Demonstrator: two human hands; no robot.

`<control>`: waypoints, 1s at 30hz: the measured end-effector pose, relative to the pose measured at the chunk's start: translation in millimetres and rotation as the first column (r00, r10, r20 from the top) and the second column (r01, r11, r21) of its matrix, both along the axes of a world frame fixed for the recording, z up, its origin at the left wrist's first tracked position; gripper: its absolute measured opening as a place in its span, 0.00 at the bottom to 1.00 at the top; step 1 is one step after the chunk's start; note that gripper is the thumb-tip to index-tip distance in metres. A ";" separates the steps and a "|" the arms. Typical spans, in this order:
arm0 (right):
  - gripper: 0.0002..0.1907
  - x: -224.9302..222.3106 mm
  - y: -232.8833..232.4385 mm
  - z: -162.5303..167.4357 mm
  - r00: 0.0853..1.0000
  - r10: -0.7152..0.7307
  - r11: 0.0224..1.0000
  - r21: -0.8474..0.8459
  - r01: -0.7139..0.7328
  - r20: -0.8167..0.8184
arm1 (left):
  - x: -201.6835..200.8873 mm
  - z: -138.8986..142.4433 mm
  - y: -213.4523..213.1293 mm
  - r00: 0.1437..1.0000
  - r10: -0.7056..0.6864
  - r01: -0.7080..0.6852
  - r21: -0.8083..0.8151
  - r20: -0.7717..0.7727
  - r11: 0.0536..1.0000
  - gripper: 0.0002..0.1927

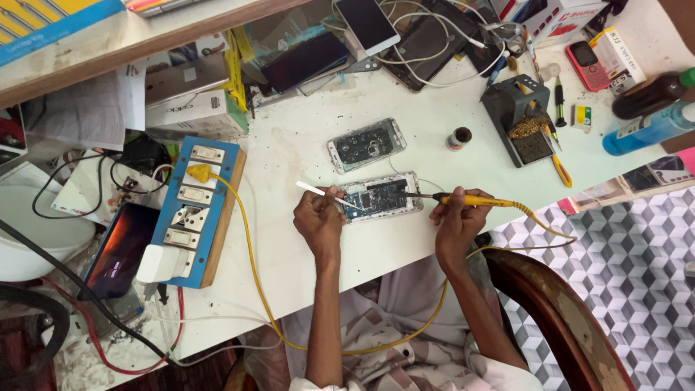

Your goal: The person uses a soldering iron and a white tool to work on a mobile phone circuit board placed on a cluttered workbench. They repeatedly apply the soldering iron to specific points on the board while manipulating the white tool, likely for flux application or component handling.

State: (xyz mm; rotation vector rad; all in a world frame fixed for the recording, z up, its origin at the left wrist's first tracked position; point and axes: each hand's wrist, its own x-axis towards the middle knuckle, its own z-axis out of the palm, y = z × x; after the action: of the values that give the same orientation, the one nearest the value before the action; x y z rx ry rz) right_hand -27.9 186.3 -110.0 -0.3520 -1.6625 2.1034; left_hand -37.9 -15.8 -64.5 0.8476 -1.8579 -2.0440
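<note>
Two opened phones lie on the white surface [304,145] in front of you, and both already have their backs off with the circuit boards bare, so the opening-up looks done. The nearer opened phone [380,196] sits between your hands and is the one being worked on; the farther opened phone [366,144] lies just beyond it, untouched and apart from both hands. Your right hand [456,217] is closed around the yellow soldering iron [474,200], whose dark tip reaches in over the right part of the nearer board; whether it touches the board is too small to tell. Your left hand [318,217] pinches a slim white tool [327,194], probably tweezers, with its far end angled up to the left and its working end over the board's left side. The iron's yellow cord runs round to a yellow plug in the blue switch board [194,210] at your left. The dark soldering stand [523,116] waits well to the right. By my judgement you are in the middle of the board work: neither phone is closed up, and no back covers show beside them.
</note>
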 end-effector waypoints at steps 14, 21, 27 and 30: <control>0.11 1.0 -2.8 -2.4 1.000 0.003 0.999 0.054 -0.004 0.018 | -1.1 -5.8 -1.8 1.000 -0.010 0.010 -0.005 0.009 1.000 0.03; 0.12 0.5 -1.9 -5.8 0.998 -0.022 0.998 0.055 0.019 0.052 | -0.7 -4.7 -2.4 1.000 -0.003 0.003 -0.021 0.028 1.000 0.03; 0.12 0.4 -3.7 -8.2 0.999 -0.013 0.994 0.106 0.010 0.031 | -3.0 -6.7 -2.5 0.999 0.005 -0.004 -0.025 0.051 1.000 0.03; 0.12 1.0 -3.3 -9.2 0.999 -0.013 0.997 0.076 0.010 0.035 | -2.6 -8.8 -2.5 1.000 -0.006 0.006 -0.013 0.002 1.000 0.04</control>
State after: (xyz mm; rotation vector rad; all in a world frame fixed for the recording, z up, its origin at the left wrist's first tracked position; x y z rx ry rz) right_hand -26.9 183.0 -119.1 -0.3760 -1.7510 2.0302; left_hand -40.6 -18.3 -73.3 0.8427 -1.8749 -2.0335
